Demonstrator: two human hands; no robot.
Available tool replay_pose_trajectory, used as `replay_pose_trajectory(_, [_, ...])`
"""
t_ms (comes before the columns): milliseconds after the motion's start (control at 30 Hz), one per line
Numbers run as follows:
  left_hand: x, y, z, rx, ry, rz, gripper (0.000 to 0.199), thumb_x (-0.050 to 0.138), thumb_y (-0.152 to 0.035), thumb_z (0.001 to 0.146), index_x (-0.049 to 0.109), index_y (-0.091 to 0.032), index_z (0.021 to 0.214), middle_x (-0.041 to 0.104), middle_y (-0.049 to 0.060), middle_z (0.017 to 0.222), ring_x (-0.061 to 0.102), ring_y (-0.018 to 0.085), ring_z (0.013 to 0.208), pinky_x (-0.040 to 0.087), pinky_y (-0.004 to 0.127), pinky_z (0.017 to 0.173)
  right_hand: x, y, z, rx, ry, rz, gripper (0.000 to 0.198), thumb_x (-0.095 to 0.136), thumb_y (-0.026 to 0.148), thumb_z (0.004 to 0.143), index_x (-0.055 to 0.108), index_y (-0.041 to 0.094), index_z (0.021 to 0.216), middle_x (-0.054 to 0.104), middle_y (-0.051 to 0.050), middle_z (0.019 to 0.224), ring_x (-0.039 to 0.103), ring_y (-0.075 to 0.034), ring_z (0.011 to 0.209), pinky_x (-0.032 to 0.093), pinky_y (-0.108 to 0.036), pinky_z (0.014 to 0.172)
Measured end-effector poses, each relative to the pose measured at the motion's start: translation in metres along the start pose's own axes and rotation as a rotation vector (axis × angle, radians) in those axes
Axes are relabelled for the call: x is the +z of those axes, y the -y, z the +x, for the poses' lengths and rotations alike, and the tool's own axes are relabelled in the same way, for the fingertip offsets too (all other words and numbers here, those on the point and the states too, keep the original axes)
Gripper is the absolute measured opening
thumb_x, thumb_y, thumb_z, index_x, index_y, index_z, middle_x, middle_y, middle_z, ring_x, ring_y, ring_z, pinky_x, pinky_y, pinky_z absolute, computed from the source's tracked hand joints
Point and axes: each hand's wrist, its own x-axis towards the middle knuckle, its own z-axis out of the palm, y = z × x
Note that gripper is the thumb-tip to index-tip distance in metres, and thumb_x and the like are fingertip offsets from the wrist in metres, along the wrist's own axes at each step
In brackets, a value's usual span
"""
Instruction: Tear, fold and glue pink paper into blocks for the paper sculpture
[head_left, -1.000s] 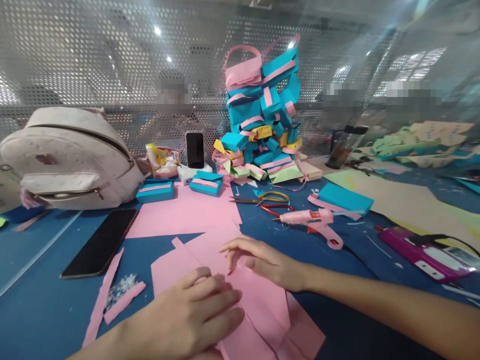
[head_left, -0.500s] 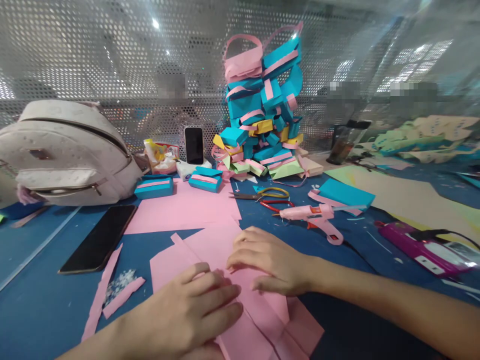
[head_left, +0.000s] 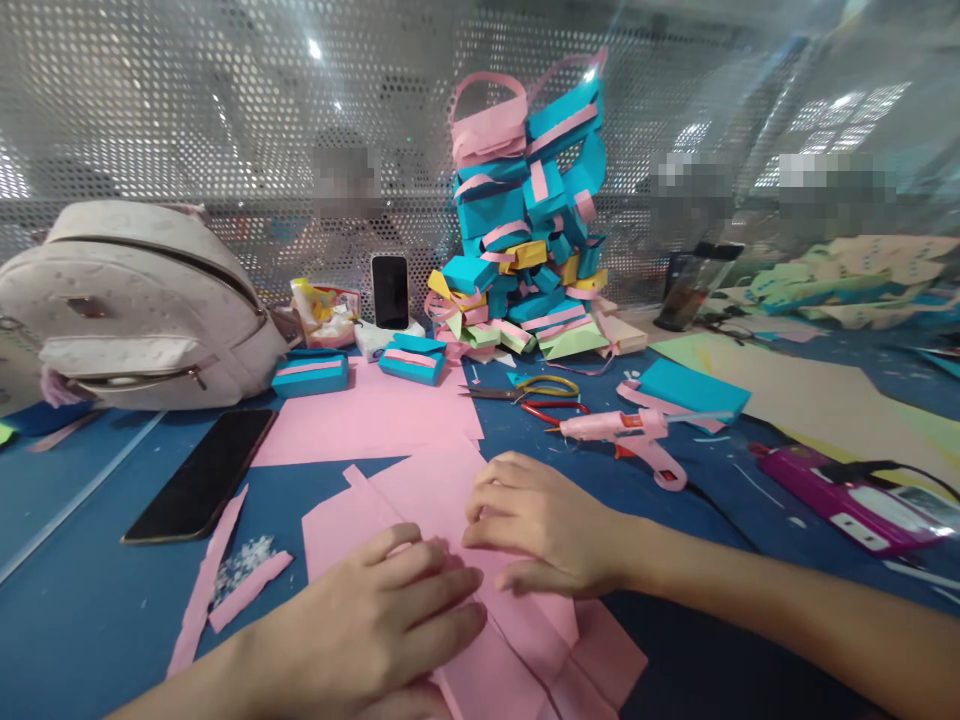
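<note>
A folded sheet of pink paper (head_left: 525,625) lies in front of me at the table's near edge, with creases and flaps toward its lower right. My left hand (head_left: 375,610) rests palm down on its left part, fingers reaching across the folds and slightly apart, not wrapped round anything I can see. On the upper right of the same paper sits my right hand (head_left: 551,525), its fingers bent and pressing down, the thumb spread away. Under both palms the paper is hidden. A narrow pink strip (head_left: 367,495) sticks out beyond my left fingers.
Beyond the hands lie pink sheets (head_left: 360,425), scissors (head_left: 517,390), a pink glue gun (head_left: 622,430) and a purple power strip (head_left: 847,500). A black phone (head_left: 202,475) and torn strips (head_left: 206,580) are left, near a white backpack (head_left: 150,310). Paper boxes (head_left: 491,205) stand piled behind.
My right hand has shifted slightly to the right on the paper, its fingers a little more bent. The left hand stays nearly in place, and the view has moved very slightly.
</note>
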Motion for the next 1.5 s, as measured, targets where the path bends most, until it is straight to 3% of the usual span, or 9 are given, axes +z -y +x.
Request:
replay_pose_trajectory(133, [-0.001,0.0,0.0,0.003,-0.046,0.004,0.05,0.028,-0.045,0.104,0.058,-0.012,0.127,0.066,0.011,0.124,0.057,0.023,0.096,0.034,0.039,0.09,-0.001,0.001,-0.001,-0.001,0.02,-0.031,0.046,0.038,0.055,0.1,0.067,0.019,0.106,0.066,-0.006,0.103,0.048,-0.021,0.095,0.033,-0.04,0.09])
replay_pose_trajectory(367, [0.0,0.0,0.0,0.006,-0.017,0.002,0.05,0.027,-0.045,0.104,0.057,-0.012,0.128,0.063,0.012,0.13,0.056,0.024,0.098,0.035,0.039,0.088,-0.004,0.003,-0.001,0.015,-0.087,-0.005,0.056,0.02,0.048,0.104,0.068,0.019,0.108,0.065,-0.008,0.102,0.047,-0.021,0.089,0.032,-0.04,0.084])
replay_pose_trajectory(633, [0.0,0.0,-0.001,0.007,-0.039,0.023,0.046,0.036,-0.045,0.103,0.057,-0.013,0.128,0.066,0.011,0.125,0.057,0.024,0.097,0.035,0.039,0.091,-0.006,0.013,0.001,0.041,0.045,-0.129,0.036,0.039,0.039,0.102,0.07,0.02,0.102,0.065,-0.005,0.093,0.046,-0.02,0.084,0.031,-0.037,0.079])
replay_pose_trajectory(767, [0.0,0.0,0.0,0.005,-0.033,0.016,0.048,0.031,-0.045,0.104,0.057,-0.012,0.128,0.066,0.011,0.125,0.057,0.024,0.096,0.034,0.038,0.09,-0.007,0.014,-0.001,0.014,-0.026,-0.127,0.038,0.037,0.039,0.103,0.07,0.02,0.1,0.066,-0.005,0.092,0.046,-0.02,0.083,0.031,-0.037,0.078])
replay_pose_trajectory(933, [0.0,0.0,0.0,0.002,0.0,0.01,0.052,0.025,-0.045,0.105,0.056,-0.012,0.13,0.065,0.01,0.127,0.056,0.024,0.097,0.033,0.039,0.089,-0.005,0.012,-0.002,0.018,-0.091,-0.145,0.042,0.034,0.042,0.103,0.066,0.016,0.112,0.066,-0.006,0.092,0.046,-0.02,0.081,0.032,-0.037,0.076])
replay_pose_trajectory(1167, [-0.001,0.001,0.0,0.008,0.069,0.025,0.055,0.019,-0.045,0.105,0.055,-0.012,0.131,0.059,0.011,0.136,0.055,0.026,0.103,0.032,0.041,0.092,0.0,0.022,0.002,0.019,-0.028,-0.245,0.03,0.039,0.019,0.098,0.068,0.013,0.093,0.061,-0.005,0.078,0.046,-0.02,0.077,0.03,-0.037,0.068])
replay_pose_trajectory(1367, [0.001,0.002,-0.002,0.0,0.077,0.012,0.051,0.023,-0.044,0.105,0.054,-0.012,0.131,0.058,0.011,0.138,0.055,0.027,0.105,0.03,0.042,0.092,0.001,0.027,0.003,0.003,-0.059,-0.238,0.031,0.041,0.014,0.094,0.065,0.014,0.074,0.059,-0.004,0.072,0.044,-0.019,0.071,0.028,-0.037,0.064])
replay_pose_trajectory(1500, [0.003,0.001,-0.003,-0.003,0.061,0.008,0.053,0.02,-0.044,0.105,0.053,-0.013,0.132,0.058,0.011,0.138,0.054,0.027,0.105,0.03,0.042,0.092,0.002,0.026,0.002,0.002,-0.086,-0.247,0.029,0.041,0.014,0.094,0.067,0.013,0.082,0.06,-0.004,0.074,0.044,-0.018,0.073,0.03,-0.037,0.064])
